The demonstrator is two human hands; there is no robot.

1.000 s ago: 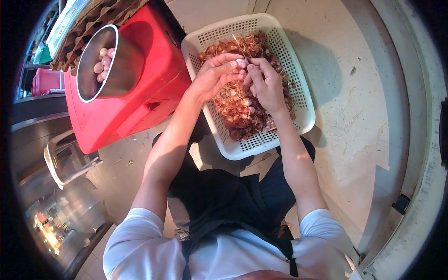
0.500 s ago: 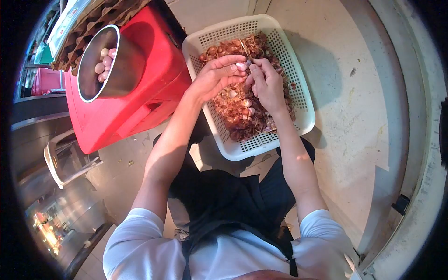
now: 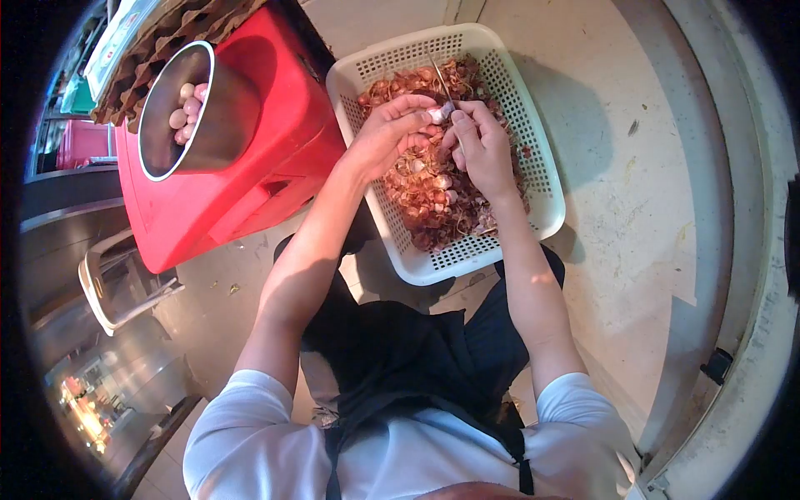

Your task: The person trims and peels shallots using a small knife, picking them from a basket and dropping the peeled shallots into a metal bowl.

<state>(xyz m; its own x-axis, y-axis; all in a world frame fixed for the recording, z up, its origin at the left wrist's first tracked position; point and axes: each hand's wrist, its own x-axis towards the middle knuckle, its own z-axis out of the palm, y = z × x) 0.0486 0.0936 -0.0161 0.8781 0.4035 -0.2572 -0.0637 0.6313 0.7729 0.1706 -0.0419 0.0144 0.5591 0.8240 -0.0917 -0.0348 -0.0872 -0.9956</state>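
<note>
My left hand holds a small pinkish-white shallot between thumb and fingertips. Close beside it, my right hand is closed around a small knife, whose thin blade points up and to the left past the shallot. Both hands are above a white perforated basket. In the basket lie many reddish-brown shallots and loose skins, partly covered by my hands.
A metal bowl with several peeled shallots stands on a red plastic box at the left. Brown egg trays are behind the bowl. A white-framed stool or rack is at the lower left.
The knife blade now shows clearly above my hands, at a changed angle. My right hand has moved slightly right, and the shallot has shifted a little right and is turned.
</note>
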